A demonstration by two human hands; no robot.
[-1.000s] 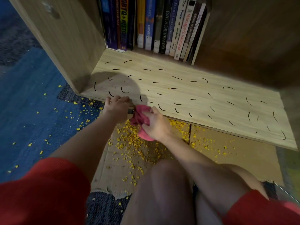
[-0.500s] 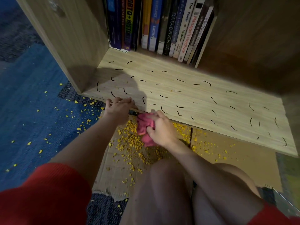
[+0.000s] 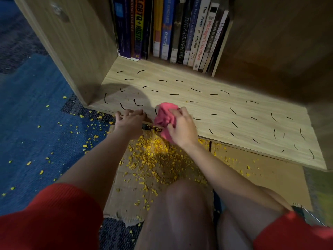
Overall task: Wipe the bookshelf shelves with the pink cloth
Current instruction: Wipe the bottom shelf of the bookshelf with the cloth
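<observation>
Two hands are seen at the front edge of the shelf (image 3: 234,105). The pink cloth (image 3: 164,115) is bunched up and gripped in the curled fingers of the right hand (image 3: 182,129), and it is pressed on the shelf near that edge. The fingers of the left hand (image 3: 129,121) are hooked over the edge, just beside the cloth. Black marks (image 3: 225,92) are scattered across the shelf, and books (image 3: 180,29) are stood at its back. Yellow crumbs (image 3: 158,156) are strewn over the cardboard (image 3: 270,170) below.
</observation>
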